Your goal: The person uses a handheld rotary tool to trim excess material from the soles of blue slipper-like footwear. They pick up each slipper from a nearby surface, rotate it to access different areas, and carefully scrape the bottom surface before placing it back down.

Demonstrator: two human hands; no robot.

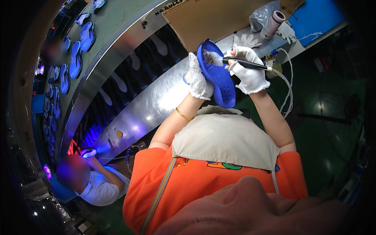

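Note:
My left hand [199, 80], in a white knit glove, grips the edge of a blue shoe sole [222, 80]. The sole is tilted, with raised rims and small holes near its lower end. My right hand [250, 72], gloved in white with bare fingertips showing, is closed around a black-handled brush [246, 63]. A thin pale hose runs from the handle's rear end. The brush's pale bristles touch the inner face of the sole near its upper end, where a whitish smear shows.
Ahead lies a metal counter [164, 88] with a cardboard sheet [211, 19], a pink tumbler [275, 21], spare white gloves [288, 32] and a blue board [315, 19]. A curved conveyor [113, 19] on the left carries several blue sandals [87, 37]. A co-worker [102, 184] sits at lower left.

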